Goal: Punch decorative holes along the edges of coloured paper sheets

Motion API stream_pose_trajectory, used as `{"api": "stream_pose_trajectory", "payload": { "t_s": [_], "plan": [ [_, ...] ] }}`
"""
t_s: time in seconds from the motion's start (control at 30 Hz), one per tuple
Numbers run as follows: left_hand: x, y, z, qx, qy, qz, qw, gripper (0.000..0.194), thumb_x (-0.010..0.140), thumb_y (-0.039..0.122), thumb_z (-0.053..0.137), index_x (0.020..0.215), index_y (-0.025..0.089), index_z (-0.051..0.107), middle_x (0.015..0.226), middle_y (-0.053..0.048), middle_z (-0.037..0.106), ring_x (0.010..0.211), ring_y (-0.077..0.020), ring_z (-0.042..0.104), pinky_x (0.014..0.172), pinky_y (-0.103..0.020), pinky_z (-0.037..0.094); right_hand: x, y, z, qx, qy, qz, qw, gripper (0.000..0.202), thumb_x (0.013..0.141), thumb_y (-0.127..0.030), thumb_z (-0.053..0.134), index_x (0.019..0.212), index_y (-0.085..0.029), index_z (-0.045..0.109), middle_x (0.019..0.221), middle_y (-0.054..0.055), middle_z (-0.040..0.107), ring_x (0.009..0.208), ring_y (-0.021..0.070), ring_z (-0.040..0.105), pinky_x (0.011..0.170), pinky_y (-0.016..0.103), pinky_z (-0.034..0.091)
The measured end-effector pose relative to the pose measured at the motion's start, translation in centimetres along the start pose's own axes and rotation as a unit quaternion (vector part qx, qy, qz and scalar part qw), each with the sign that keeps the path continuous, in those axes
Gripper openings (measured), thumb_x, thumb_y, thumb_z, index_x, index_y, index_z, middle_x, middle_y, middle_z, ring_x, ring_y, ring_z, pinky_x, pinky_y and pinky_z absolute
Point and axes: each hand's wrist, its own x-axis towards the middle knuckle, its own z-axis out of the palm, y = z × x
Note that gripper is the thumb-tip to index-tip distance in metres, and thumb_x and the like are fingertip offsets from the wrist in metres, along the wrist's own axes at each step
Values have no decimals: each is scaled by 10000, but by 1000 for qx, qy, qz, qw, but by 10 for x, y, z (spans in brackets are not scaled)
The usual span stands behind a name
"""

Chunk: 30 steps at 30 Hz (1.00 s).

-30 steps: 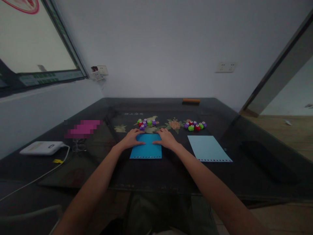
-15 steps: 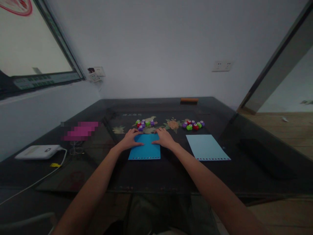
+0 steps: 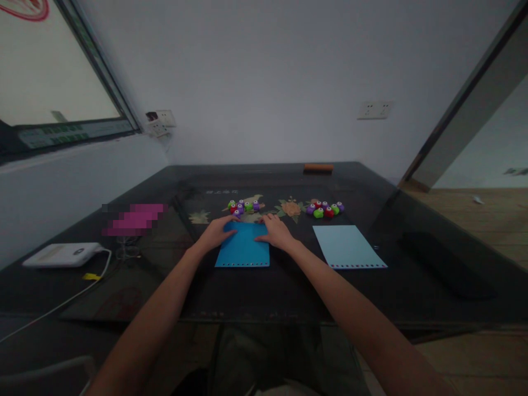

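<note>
While the blue punched sheet (image 3: 244,251) lies on the tabletop (image 3: 289,297) left of the pale sheet (image 3: 348,247), the left hand (image 3: 215,232) and right hand (image 3: 278,232), grips apart, touch its far corners, sensible holds for probably light, creasable paper.

The person's left hand (image 3: 215,233) and right hand (image 3: 277,232) touch a bright blue rectangular paper sheet (image 3: 244,250); small colourful round-eyed toys (image 3: 244,208) lie just beyond their grip.

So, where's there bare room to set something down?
The table has a bare patch between the left toy cluster and the wall, left of the brown bar, and another in front of the pale sheet. It's crowded at the blue sheet: left hand and right hand on it, that cluster just beyond.
</note>
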Motion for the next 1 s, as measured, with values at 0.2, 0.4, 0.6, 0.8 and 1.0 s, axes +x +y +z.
{"api": "stream_pose_trajectory", "payload": {
  "t_s": [0.2, 0.4, 0.6, 0.8, 1.0],
  "plan": [
    [0, 0, 0, -10, 52, -57, 997, 325, 726, 300, 572, 1035, 206, 542, 1051, -46, 613, 814, -193, 577, 742, -324, 434, 1, 0, 1, -2, 15, 1, 1000, 581, 587, -444, 724, 1031, -154, 488, 1056, 112, 510, 1020, 263, 443, 817, 369, 386],
    [2, -2, -1, -64, 92, -100, 989, 355, 695, 366, 602, 996, 185, 551, 886, -35, 629, 719, -175, 560, 668, -300, 431, 2, 1, 1, 29, 47, -2, 998, 529, 576, -400, 737, 988, -152, 518, 1031, 96, 523, 1010, 258, 448, 825, 363, 379],
    [3, 1, -10, -164, 122, -144, 968, 333, 680, 430, 603, 882, 173, 541, 702, -12, 598, 637, -169, 555, 577, -272, 416, 3, 8, -11, 328, 43, 87, 940, 338, 703, -340, 645, 949, -155, 507, 881, 54, 609, 795, 172, 571, 680, 297, 449],
    [4, 13, -16, -245, 170, -174, 939, 347, 655, 432, 636, 866, 179, 524, 618, 25, 534, 546, -128, 501, 489, -224, 370, -4, 7, -28, 473, -114, 65, 871, 359, 688, -337, 668, 987, -155, 587, 946, 81, 660, 737, 160, 608, 626, 278, 481],
    [12, 42, -18, -326, 222, -172, 903, 299, 669, 401, 635, 831, 193, 494, 591, 50, 487, 498, -97, 455, 467, -208, 353, -15, 8, -44, 435, -116, 69, 890, 330, 655, -451, 667, 741, -134, 628, 728, 44, 664, 566, 125, 563, 509, 234, 437]
  ]
}}
